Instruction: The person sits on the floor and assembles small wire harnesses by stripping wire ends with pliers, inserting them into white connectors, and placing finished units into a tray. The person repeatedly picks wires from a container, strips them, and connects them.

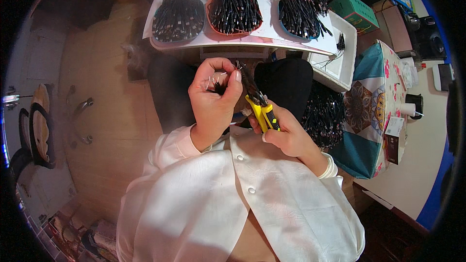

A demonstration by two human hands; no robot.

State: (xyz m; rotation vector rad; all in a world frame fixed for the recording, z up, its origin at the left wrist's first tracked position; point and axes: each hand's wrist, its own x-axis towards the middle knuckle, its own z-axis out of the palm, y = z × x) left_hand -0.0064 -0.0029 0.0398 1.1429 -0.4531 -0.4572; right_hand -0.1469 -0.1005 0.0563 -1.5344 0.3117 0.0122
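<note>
Pinched between the thumb and forefinger of my left hand (213, 105) is a thin wire end. A small bunch of black cables (219, 88) with white and red stripped-looking ends sits in its curled fingers. My right hand (287, 131) grips wire-cutting or stripping pliers (263, 111) with yellow and black handles. Their dark jaws point away from me and lie right beside the left fingertips, at the wire end. Whether the jaws touch the wire I cannot tell. Both hands are above my lap, in front of the white table.
On the white table (269, 42) an orange tray (235, 33), a blue tray (309, 37) and a left tray (178, 40) hold many short black cables. A white foam box (333, 80) stands right, above a heap of black cables (324, 116). A cloth-covered table (360, 153) is farther right.
</note>
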